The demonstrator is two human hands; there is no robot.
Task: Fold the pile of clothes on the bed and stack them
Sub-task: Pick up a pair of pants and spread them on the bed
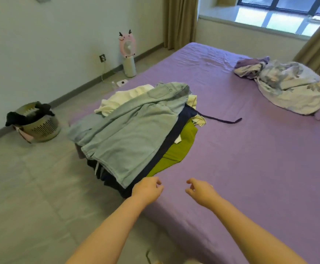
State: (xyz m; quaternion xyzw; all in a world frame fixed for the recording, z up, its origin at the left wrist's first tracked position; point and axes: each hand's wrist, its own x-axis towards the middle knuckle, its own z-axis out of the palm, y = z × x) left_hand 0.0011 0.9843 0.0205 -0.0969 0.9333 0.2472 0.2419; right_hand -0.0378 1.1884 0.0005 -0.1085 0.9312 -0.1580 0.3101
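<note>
— Both hands, left hand [147,188] and right hand [199,189], hover loosely curled, holding nothing?
— Yes; light-blue jeans [128,126] top the clothes pile [174,149] just beyond the left fingertips. Probably starting: grasp the jeans next.

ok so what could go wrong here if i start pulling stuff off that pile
The pile of clothes sits at the bed edge, with dark garments already hanging over the side; tugging the jeans on top could drag the lot onto the floor. The dark strap trailing across the sheet may snag. Both the left hand and right hand hold nothing.
</note>
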